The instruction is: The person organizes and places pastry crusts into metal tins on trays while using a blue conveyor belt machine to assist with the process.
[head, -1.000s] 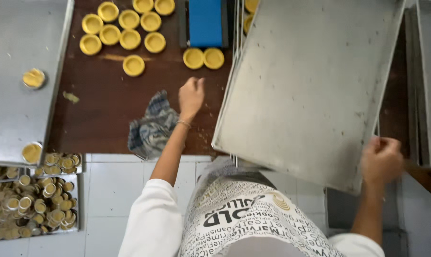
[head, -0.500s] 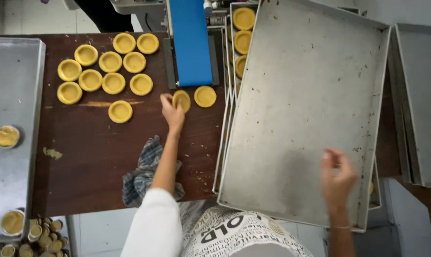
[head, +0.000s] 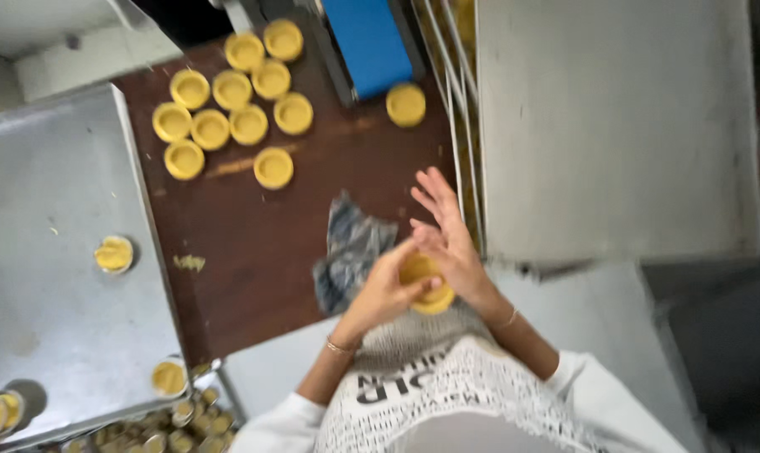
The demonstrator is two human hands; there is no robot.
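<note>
In the head view, a yellow pastry shell (head: pixel 424 282) is held between both hands at the near edge of the brown table (head: pixel 254 243). It is gripped from the left by the left hand (head: pixel 388 289), while the right hand (head: pixel 447 239) covers it with fingers spread. A crumpled cloth (head: pixel 351 252) lies just left; more shells (head: pixel 229 109) are grouped far left.

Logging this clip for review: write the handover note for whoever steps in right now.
Left hand and right hand together hold one yellow tart shell near the body.
Nine shells sit grouped on the brown table, one more by the blue block.
Rag lies beside the hands.
Big tray on the right shows no shells.
Loose shells remain on the table.
</note>
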